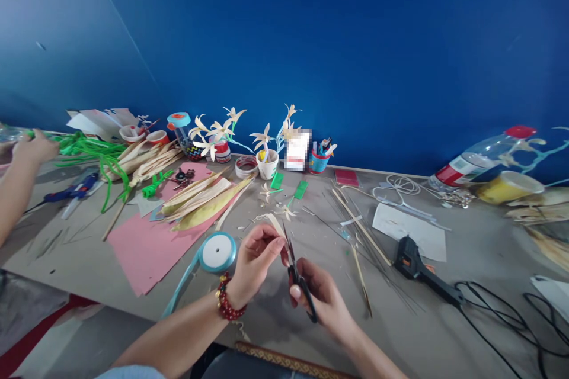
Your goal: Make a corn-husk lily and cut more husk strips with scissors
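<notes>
With thumb and fingers pinched together, my left hand (255, 263) holds a narrow pale strip of husk (276, 224) whose end sticks up past the fingertips. My right hand (326, 299) is closed around the black handles of a pair of scissors (304, 295). The scissor blades point up and lie right beside the strip; whether they touch it I cannot tell. Just left of my left hand lies a roll of light blue ribbon (217, 252). Beyond the hands, a small husk flower (285, 211) and pale scraps rest on the table.
Pink paper (146, 249) and dried husks (195, 204) lie to the left. Husk flowers stand in a white cup (267, 167). At right are thin wires (382, 266), a black glue gun (418, 269) with its cord, and a tilted bottle (473, 163). Another person's hand (33, 148) is far left.
</notes>
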Tool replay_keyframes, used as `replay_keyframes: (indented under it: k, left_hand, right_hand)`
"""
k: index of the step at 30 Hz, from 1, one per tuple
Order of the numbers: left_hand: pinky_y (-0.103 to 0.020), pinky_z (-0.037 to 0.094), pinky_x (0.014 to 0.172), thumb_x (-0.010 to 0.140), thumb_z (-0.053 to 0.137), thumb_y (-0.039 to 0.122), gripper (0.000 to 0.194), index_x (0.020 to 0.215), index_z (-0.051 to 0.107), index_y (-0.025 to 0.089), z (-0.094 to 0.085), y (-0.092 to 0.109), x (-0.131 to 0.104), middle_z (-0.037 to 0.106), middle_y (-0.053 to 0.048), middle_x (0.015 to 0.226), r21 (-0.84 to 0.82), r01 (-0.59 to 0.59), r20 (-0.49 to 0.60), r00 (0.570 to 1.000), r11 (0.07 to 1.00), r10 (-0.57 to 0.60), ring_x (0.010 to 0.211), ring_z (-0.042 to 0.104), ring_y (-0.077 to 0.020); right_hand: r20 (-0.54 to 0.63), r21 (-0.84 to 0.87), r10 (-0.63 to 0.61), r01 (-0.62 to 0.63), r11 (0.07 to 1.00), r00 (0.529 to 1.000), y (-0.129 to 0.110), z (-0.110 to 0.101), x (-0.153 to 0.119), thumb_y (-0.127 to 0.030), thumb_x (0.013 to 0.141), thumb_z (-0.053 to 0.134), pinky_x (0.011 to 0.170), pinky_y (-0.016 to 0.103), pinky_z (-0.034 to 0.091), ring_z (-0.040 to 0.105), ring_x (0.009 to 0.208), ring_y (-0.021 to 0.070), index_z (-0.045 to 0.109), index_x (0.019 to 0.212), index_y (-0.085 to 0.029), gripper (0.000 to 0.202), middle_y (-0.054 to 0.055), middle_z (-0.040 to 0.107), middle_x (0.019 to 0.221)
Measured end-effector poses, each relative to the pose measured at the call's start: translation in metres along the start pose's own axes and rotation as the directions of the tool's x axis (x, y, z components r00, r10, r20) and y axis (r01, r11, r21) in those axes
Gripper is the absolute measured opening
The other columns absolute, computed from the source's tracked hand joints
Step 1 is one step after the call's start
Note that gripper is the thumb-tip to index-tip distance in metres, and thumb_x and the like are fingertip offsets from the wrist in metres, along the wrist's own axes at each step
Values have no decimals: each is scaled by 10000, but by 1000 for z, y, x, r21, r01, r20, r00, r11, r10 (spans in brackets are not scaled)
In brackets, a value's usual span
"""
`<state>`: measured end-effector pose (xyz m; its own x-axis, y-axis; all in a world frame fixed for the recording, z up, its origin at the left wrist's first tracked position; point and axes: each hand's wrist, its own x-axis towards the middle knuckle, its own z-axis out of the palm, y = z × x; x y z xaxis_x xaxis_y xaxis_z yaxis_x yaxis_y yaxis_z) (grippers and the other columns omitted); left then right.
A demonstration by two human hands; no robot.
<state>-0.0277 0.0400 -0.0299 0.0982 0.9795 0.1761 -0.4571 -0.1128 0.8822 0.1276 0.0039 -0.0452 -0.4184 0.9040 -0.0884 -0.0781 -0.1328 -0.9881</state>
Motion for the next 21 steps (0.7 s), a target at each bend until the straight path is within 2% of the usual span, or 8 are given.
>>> replay_keyframes:
  k: [11,21]
  left_hand:
    - [-202,492,531,869,693,259,157,792,594,166,1,0,2,616,17,681,5,4,-9,1000,1000,-4,539,603,-86]
    - [-208,482,522,866,693,297,204,765,572,167,1,0,2,602,22,641,36,39,-23,999,999,-38,515,584,-88]
  right_hand:
    - [-11,-43,-4,3,999,1000,1,-2,0,-691,750,677,511,222,272,404,556,96,460,759,-196,540,-37,500,637]
    - [-19,-20,8,-8,1000,1000,-1,0,0,-712,733,677,498,214,307,419,532,95,442,733,-208,556,-49,480,591]
